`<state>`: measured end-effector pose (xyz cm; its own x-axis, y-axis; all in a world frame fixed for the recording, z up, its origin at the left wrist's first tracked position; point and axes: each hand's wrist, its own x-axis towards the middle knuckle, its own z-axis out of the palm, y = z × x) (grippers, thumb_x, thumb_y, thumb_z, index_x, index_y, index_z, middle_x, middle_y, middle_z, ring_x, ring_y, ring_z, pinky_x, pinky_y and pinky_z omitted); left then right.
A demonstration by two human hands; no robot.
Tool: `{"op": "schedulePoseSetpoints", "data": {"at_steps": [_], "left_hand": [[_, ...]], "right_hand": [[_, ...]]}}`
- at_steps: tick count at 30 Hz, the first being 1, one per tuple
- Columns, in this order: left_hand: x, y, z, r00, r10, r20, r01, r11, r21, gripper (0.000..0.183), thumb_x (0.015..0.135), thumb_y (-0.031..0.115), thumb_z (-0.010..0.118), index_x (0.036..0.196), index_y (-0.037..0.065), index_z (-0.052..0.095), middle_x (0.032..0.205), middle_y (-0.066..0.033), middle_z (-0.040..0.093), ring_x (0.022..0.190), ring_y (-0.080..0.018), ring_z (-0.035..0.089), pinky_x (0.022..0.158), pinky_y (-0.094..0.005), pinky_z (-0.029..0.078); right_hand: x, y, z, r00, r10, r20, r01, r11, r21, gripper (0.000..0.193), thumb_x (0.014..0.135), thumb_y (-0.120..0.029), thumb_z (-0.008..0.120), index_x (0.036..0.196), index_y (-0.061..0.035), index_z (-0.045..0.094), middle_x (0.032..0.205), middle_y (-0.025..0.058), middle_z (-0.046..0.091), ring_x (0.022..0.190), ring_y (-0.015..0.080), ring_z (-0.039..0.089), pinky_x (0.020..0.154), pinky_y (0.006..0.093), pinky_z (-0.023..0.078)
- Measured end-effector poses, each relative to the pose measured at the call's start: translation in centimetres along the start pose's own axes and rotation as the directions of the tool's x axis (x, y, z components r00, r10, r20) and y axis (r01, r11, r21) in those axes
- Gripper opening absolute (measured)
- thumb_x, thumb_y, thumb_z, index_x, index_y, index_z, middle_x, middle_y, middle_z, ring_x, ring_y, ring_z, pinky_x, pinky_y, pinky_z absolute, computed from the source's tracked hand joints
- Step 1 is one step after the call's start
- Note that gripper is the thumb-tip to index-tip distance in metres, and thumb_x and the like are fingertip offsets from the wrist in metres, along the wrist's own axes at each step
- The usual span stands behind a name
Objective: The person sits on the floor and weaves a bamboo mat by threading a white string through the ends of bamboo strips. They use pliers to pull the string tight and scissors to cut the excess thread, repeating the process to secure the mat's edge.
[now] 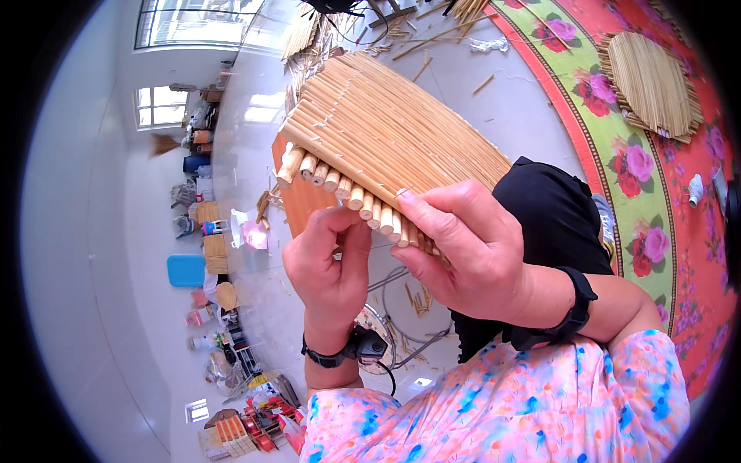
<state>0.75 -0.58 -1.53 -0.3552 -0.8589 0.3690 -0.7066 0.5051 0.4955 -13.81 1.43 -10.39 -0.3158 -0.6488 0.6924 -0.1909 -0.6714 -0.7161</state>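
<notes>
A panel of tan reed stalks (401, 116), laid side by side and bound by rows of light stitches, slants across the middle. Cut stalk ends (345, 187) stick out in a row under its near edge. My right hand (478, 247) pinches that near edge, thumb and fingers closed around the stalks. Just left of it, my left hand (328, 262) is closed below the cut ends, thumb pressed to the bent fingers. Whatever lies between those fingers is hidden. Both wrists wear black straps, and a small camera (369, 347) sits on the left one.
A brown board (309, 208) shows beneath the panel, by my black-trousered knee (540, 208). Reed scraps (421, 301) litter the pale tiles. On the flowered mat (641, 170) at right lie a round reed piece (652, 81) and a thread spool (695, 190). Household goods line the left wall.
</notes>
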Motion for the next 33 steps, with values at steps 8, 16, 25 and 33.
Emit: {"op": "schedulePoseSetpoints", "data": {"at_steps": [8,16,25,33], "left_hand": [[0.8,1.7,1.2,0.999,0.001,-0.035,0.002,0.996,0.093,0.008,0.082,-0.006,0.065,0.085,-0.001,0.058,0.07,-0.0088,0.064,0.061,-0.0148,0.066,0.055,-0.0251,0.049],[0.4,2.5,2.5,0.964,-0.22,-0.149,0.204,0.972,-0.114,0.014,0.085,-0.004,0.063,0.095,-0.002,0.054,0.075,-0.0104,0.068,0.068,-0.016,0.069,0.06,-0.0268,0.052],[-0.1,4.2,2.2,0.947,-0.315,-0.072,0.261,0.878,-0.402,0.024,0.089,-0.006,0.053,0.11,-0.001,0.044,0.1,-0.0154,0.064,0.075,-0.0147,0.067,0.064,-0.0254,0.052],[3.9,2.6,-3.6,0.974,-0.005,-0.227,0.057,0.973,0.226,0.045,0.084,-0.004,0.061,0.124,0.002,0.041,0.125,-0.014,0.056,0.085,-0.023,0.069,0.07,-0.0296,0.054]], "right_hand": [[0.0,0.2,-0.1,0.999,-0.044,-0.009,0.044,0.998,-0.037,0.044,0.069,-0.004,0.076,0.109,0.008,0.063,0.094,0.0134,0.061,0.076,0.0259,0.061,0.063,0.0321,0.051],[0.0,0.5,0.1,0.997,-0.073,-0.01,0.073,0.996,-0.042,0.047,0.07,-0.006,0.074,0.112,0.01,0.061,0.09,0.0125,0.058,0.075,0.0267,0.058,0.063,0.0338,0.051],[-0.5,0.2,0.2,0.999,-0.034,0.039,0.036,0.998,-0.059,0.053,0.067,-0.001,0.074,0.118,0.0053,0.059,0.099,0.0141,0.06,0.081,0.0283,0.061,0.067,0.034,0.052],[-0.5,-1.3,-1.4,0.98,0.096,0.172,-0.072,0.987,-0.141,0.062,0.069,0.001,0.071,0.128,-0.0035,0.053,0.111,0.0179,0.056,0.093,0.0356,0.059,0.078,0.0392,0.052]]}}
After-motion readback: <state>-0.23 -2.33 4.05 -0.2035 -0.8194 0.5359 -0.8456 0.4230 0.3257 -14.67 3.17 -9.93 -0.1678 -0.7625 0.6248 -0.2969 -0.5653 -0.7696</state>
